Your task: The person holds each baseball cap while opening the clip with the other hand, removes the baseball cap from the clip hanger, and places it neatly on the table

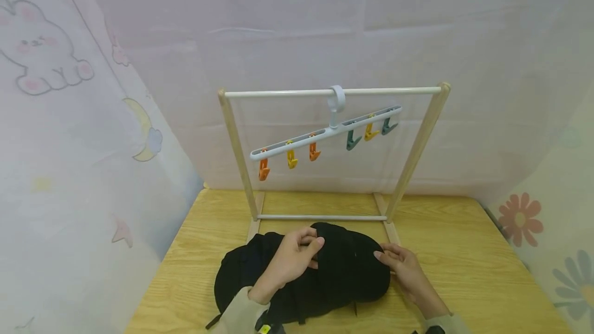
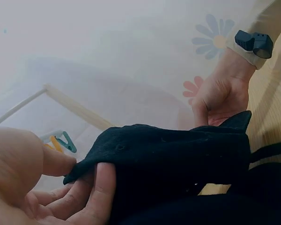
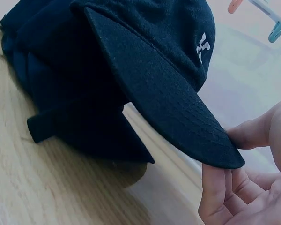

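Observation:
A black cap (image 1: pixel 345 262) with a small white emblem (image 3: pixel 203 48) on its crown is held between both hands at the front of the table. My left hand (image 1: pixel 294 256) pinches the cloth edge of the cap between thumb and fingers, as the left wrist view shows up close. At the other side, my right hand (image 1: pixel 402 267) grips the tip of the curved brim (image 3: pixel 168 103), thumb on top and fingers underneath. More black headwear (image 1: pixel 238 272) lies on the table to the left and below, with a brim and a strap (image 3: pixel 42 126) showing in the right wrist view.
Behind the caps stands a wooden rack (image 1: pixel 419 148) with white rods. From its top rod hangs a tilted white clip hanger (image 1: pixel 331 130) with several orange, yellow and green clips (image 1: pixel 291 156). The wood-grain table (image 1: pixel 464 251) meets patterned cloth walls (image 1: pixel 93 159).

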The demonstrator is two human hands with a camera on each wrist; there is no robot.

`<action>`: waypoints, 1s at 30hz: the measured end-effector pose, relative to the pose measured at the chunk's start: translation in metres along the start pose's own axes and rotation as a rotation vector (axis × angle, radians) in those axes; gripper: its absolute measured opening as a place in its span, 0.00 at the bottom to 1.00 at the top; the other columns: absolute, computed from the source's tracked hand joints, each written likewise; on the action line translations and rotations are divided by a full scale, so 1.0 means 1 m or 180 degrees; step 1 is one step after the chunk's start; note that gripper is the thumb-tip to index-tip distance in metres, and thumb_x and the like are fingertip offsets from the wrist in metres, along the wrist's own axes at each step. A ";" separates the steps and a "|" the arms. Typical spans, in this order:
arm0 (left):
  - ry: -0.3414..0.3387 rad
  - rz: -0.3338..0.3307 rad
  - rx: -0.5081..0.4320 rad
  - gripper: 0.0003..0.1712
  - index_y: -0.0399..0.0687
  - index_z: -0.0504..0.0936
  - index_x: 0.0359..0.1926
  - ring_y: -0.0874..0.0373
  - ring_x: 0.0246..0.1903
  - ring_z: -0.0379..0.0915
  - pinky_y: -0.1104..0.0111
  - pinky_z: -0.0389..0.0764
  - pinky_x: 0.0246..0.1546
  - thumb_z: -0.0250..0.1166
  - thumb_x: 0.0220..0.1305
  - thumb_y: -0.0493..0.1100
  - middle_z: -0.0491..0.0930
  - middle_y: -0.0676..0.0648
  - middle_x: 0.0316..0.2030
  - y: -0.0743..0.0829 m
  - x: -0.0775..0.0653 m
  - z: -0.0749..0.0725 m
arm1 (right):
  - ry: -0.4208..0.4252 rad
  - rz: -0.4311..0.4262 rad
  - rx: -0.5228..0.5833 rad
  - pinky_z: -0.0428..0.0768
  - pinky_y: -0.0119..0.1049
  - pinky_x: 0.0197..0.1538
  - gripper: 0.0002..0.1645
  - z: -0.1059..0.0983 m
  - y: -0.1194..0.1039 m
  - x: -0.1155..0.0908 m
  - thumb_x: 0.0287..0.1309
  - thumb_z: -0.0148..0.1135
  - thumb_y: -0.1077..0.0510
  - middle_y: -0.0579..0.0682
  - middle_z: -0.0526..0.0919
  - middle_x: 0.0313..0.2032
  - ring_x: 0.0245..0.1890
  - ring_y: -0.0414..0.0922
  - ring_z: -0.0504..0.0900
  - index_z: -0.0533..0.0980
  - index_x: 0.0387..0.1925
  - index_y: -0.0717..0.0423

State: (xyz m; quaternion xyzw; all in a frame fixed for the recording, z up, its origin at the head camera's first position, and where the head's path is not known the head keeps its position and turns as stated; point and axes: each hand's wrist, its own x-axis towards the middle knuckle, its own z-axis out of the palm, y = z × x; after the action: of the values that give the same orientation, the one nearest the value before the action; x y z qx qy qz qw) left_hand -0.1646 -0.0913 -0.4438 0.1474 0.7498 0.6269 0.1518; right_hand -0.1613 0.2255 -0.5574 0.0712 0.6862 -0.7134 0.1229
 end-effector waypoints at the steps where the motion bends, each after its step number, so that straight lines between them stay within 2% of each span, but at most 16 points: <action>1: -0.0012 -0.0002 0.0030 0.28 0.28 0.73 0.69 0.50 0.33 0.88 0.65 0.90 0.36 0.62 0.81 0.46 0.84 0.31 0.57 -0.001 -0.001 0.000 | 0.0042 0.0010 -0.0014 0.90 0.37 0.44 0.32 0.000 0.001 0.000 0.76 0.63 0.59 0.42 0.89 0.45 0.42 0.39 0.90 0.66 0.70 0.74; 5: -0.0049 -0.0034 0.0144 0.30 0.28 0.71 0.72 0.49 0.37 0.90 0.65 0.91 0.38 0.61 0.82 0.46 0.81 0.29 0.61 -0.004 -0.002 -0.002 | 0.0175 0.0041 -0.0150 0.89 0.37 0.44 0.34 0.002 0.005 0.001 0.76 0.64 0.59 0.46 0.89 0.47 0.42 0.39 0.89 0.65 0.72 0.74; 9: -0.0052 -0.0060 0.0253 0.29 0.28 0.71 0.72 0.50 0.38 0.90 0.65 0.91 0.37 0.62 0.81 0.44 0.83 0.29 0.60 -0.007 -0.003 -0.003 | 0.0227 0.0071 -0.0186 0.90 0.38 0.42 0.33 0.003 0.009 0.004 0.75 0.65 0.60 0.47 0.88 0.45 0.40 0.41 0.89 0.66 0.72 0.73; 16: 0.0000 -0.0129 0.0651 0.25 0.30 0.76 0.68 0.57 0.28 0.87 0.69 0.88 0.30 0.64 0.80 0.43 0.88 0.38 0.51 -0.003 -0.003 0.001 | 0.0310 0.0090 -0.0378 0.88 0.38 0.35 0.33 0.003 0.012 0.007 0.73 0.68 0.58 0.45 0.89 0.41 0.35 0.42 0.88 0.69 0.70 0.72; 21: -0.0084 -0.0242 0.0798 0.23 0.28 0.77 0.66 0.57 0.27 0.87 0.68 0.88 0.27 0.64 0.79 0.40 0.89 0.38 0.48 0.003 -0.006 0.003 | 0.0402 0.0133 -0.0532 0.86 0.38 0.30 0.30 0.003 0.015 0.008 0.70 0.70 0.59 0.47 0.89 0.38 0.30 0.43 0.86 0.73 0.66 0.71; 30: -0.0300 -0.0414 0.0877 0.26 0.31 0.74 0.70 0.54 0.32 0.89 0.65 0.89 0.29 0.63 0.79 0.40 0.88 0.38 0.52 0.014 -0.010 -0.001 | 0.0429 0.0146 -0.0776 0.85 0.38 0.27 0.28 0.003 0.021 0.012 0.69 0.72 0.56 0.48 0.89 0.35 0.29 0.45 0.86 0.77 0.62 0.69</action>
State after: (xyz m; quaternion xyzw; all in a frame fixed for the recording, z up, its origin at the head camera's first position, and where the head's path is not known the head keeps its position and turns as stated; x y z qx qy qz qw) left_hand -0.1556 -0.0941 -0.4289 0.1473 0.8287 0.4993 0.2054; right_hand -0.1671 0.2213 -0.5812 0.1191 0.7727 -0.6154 0.1005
